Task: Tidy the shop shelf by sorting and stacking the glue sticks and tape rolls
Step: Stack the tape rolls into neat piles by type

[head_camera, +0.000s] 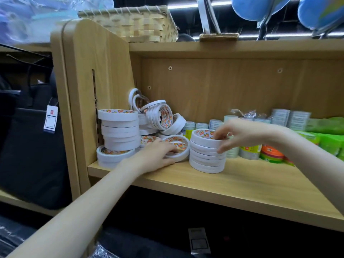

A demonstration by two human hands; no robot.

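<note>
1. Shelf (242,185): white tape rolls at left end; tall stack (120,130) by side wall, loose pile (160,118) behind.
2. Front stack (206,153): R hand (240,133) pinches top roll, fingers in core, thumb outside. Seat it square w/ rims flush.
3. Flat roll (176,148): L hand (158,155) curls on it; lift level, add next.

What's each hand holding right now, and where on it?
Right hand pinches the top tape roll of the front stack, fingers inside its core, thumb on its outer wall. Left hand rests on a flat tape roll; grip unclear.
</note>
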